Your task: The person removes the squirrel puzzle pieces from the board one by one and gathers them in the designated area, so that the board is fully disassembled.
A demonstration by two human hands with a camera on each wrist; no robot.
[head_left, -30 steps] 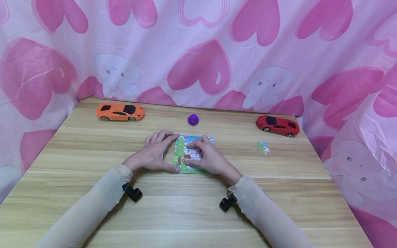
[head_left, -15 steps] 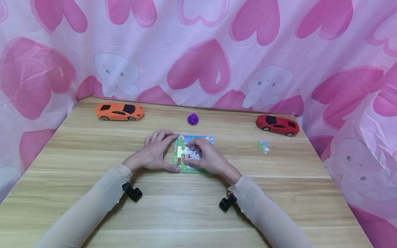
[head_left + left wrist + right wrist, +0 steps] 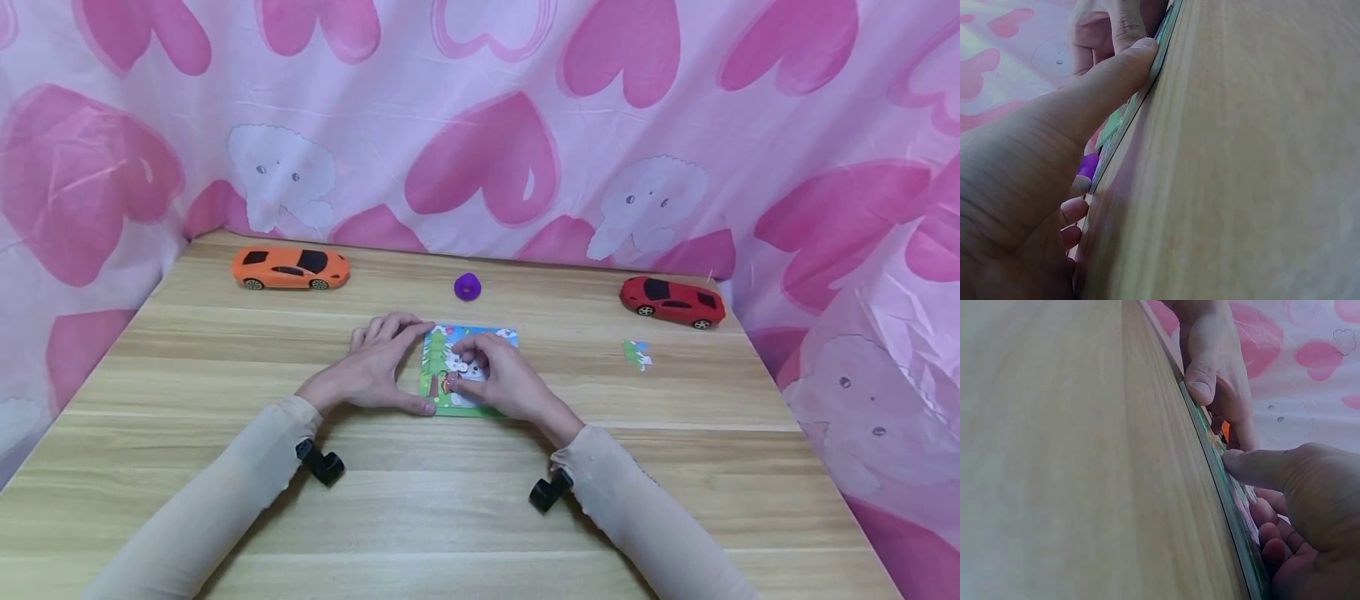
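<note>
A small picture puzzle board (image 3: 468,412), showing a tree and a white rabbit, lies mid-table. My left hand (image 3: 367,368) holds it along the left side, thumb at the near corner and index finger at the far one. In the left wrist view the thumb (image 3: 1132,62) presses along the board's edge. Over the board, my right hand (image 3: 512,377) pinches a puzzle piece (image 3: 456,365) between thumb and index finger; the palm hides the board's right part. Seen from the right wrist, the thumb (image 3: 1244,464) touches the picture surface, with the other fingers curled behind.
One loose puzzle piece (image 3: 637,356), green, blue and white, lies to the right. Along the back stand an orange toy car (image 3: 290,268), a small purple object (image 3: 467,287) and a red toy car (image 3: 672,302). A pink heart-patterned curtain (image 3: 480,158) surrounds the table.
The right fingers have shifted slightly over the board, and the piece between them has changed its tilt; its glare of half a second ago is gone. The left hand stays in place.
</note>
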